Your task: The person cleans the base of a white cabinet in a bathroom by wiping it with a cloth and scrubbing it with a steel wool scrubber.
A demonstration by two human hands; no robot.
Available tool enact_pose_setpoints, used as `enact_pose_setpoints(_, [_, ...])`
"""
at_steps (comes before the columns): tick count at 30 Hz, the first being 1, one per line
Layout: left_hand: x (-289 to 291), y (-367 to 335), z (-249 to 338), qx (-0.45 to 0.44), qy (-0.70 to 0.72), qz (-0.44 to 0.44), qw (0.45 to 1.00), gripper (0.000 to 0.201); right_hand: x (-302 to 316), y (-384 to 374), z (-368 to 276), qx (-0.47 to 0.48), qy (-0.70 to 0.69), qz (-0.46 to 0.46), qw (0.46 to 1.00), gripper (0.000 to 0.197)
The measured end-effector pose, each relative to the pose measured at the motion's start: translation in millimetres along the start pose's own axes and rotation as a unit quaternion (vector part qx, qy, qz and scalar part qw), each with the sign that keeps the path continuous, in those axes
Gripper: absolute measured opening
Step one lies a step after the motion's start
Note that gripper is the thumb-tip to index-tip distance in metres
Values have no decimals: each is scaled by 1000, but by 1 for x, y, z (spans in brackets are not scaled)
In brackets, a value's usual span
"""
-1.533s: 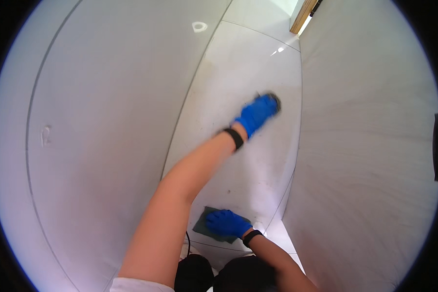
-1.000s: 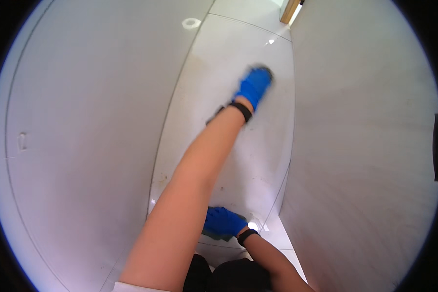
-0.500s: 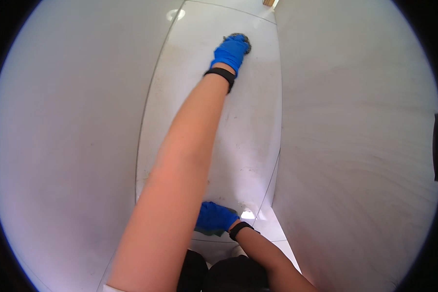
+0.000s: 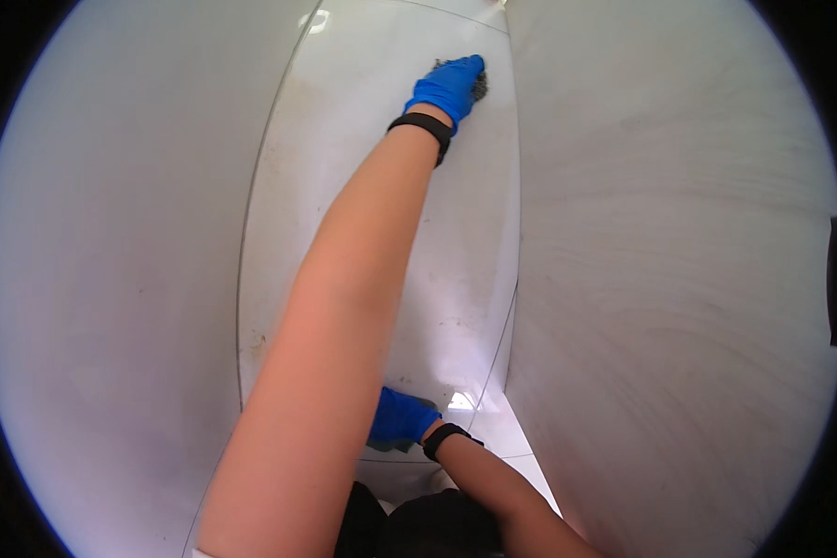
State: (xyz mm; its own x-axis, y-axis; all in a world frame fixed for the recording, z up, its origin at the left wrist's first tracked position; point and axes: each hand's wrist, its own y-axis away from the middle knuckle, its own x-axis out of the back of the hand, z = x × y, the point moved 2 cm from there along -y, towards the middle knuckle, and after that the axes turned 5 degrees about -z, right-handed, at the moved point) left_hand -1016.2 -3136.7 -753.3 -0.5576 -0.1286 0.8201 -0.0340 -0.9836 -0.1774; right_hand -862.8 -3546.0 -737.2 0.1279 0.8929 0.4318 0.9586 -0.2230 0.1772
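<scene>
My left arm stretches far across a glossy white tiled floor. At its end my left hand, in a blue glove, is closed over a grey, wiry scourer pressed to the floor. Only the scourer's edges show past the fingers. Close to my body, my right hand, also blue-gloved, rests on a dark green cloth or pad on the floor. My left forearm hides part of that hand, including its fingertips. Each wrist wears a black band.
A pale wall or panel rises on the left, and a light wood-grained panel on the right; the floor strip between them is narrow. Brownish dirt marks dot the floor. My dark-clothed legs are at the bottom.
My left hand has slid the scourer rightward over the floor, nearer the right panel. My right hand stays low with the green cloth or pad. The whole view has shifted slightly.
</scene>
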Motion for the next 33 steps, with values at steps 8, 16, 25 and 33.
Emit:
enact_pose_setpoints(8, [-11,11,67,95,44,-189,976,17,33,0,-22,29,104,-13,994,16])
enact_pose_setpoints(16, [2,36,53,-38,10,-91,995,18,4,-3,-10,19,152,-134,979,22])
enact_pose_setpoints(25, [-20,45,62,-98,57,-150,982,13,6,3,-7,34,191,-131,972,18])
enact_pose_setpoints(33, [-3,1,29,57,28,-68,996,18,11,-7,-14,16,41,-114,993,19])
